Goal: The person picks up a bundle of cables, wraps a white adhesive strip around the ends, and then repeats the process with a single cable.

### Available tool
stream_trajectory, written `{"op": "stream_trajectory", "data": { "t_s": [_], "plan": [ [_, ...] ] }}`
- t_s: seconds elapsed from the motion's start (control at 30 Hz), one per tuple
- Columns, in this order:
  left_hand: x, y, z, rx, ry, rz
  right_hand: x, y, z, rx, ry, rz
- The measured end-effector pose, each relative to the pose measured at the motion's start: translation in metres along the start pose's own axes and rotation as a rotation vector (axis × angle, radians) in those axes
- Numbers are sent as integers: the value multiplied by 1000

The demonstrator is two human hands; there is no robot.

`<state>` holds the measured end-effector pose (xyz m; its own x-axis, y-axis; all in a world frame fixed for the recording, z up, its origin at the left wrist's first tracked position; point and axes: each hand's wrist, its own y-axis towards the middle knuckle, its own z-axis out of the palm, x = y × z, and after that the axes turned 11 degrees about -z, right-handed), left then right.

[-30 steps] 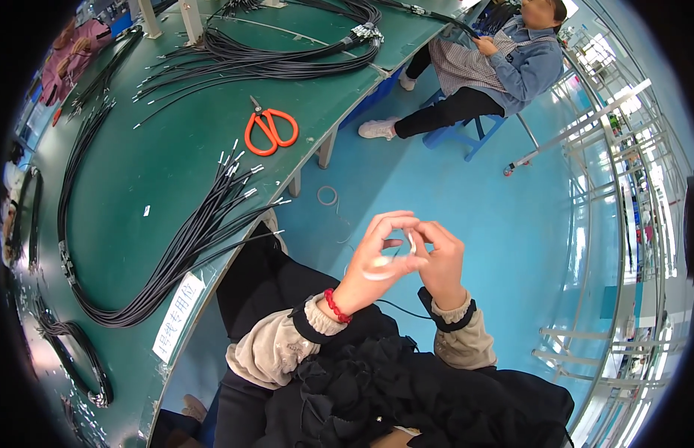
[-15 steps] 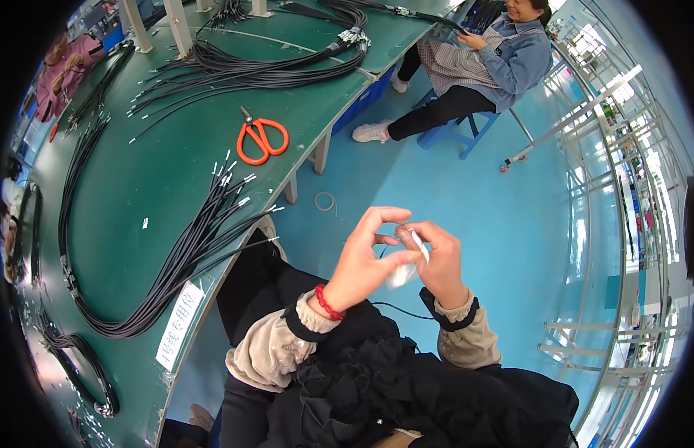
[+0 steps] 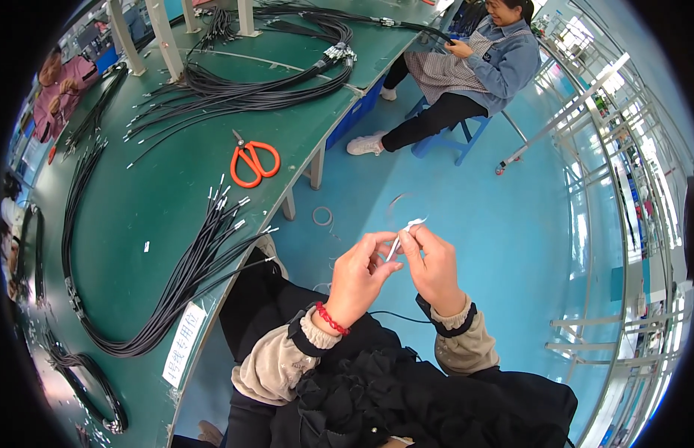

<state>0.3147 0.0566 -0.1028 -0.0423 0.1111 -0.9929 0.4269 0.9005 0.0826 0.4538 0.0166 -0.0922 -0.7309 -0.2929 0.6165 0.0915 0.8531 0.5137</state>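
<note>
Both hands meet in front of my lap, above the blue floor. My right hand [image 3: 435, 267] is closed, thumb and forefinger pinching a small white strip [image 3: 394, 249]. A crumpled white end of it sticks up above the fingertips. My left hand [image 3: 362, 267], with a red bracelet at the wrist, has its fingertips closed on the strip's lower part. The strip's exact kind cannot be made out. A thin black cord [image 3: 401, 316] runs below my hands toward the right cuff.
On the green table [image 3: 168, 216] at left lie orange-handled scissors [image 3: 251, 164], a black cable bundle with white tips [image 3: 179, 291] and another cable coil [image 3: 272, 93]. A seated person [image 3: 481, 71] is at the far right of the table. A ring [image 3: 322, 216] lies on the floor.
The white piece, blurred earlier, now shows as a narrow strip. My left fingers have drawn in on it, and my right hand has moved slightly left. The whole view has shifted a little.
</note>
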Motion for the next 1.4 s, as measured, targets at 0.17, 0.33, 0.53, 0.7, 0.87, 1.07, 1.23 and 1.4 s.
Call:
{"op": "stream_trajectory", "data": {
  "t_s": [0.17,0.33,0.53,0.7,0.87,1.07,1.23,1.4],
  "plan": [
    [4,0,-1,64,-45,-88,14,3,-13,1,116,115],
    [0,1,0,270,-373,-341,14,10,-33,-7,180,154],
    [1,4,-13,514,-826,-629,-3,16,-61,162,178,53],
    [1,-2,-21,767,-1158,-405,-1,24,-72,81,102,5],
    [-9,-6,-21,958,-1170,-250,12,23,-77,-212,88,16],
    [-45,-3,-6,595,-541,-267,40,38,-74,-298,-28,-255],
    [-81,-6,-10,480,-356,-82,43,53,-66,-353,-109,-317],
    [-83,-2,-14,429,-563,-149,49,57,-51,-425,-63,-228]
  ]
}}
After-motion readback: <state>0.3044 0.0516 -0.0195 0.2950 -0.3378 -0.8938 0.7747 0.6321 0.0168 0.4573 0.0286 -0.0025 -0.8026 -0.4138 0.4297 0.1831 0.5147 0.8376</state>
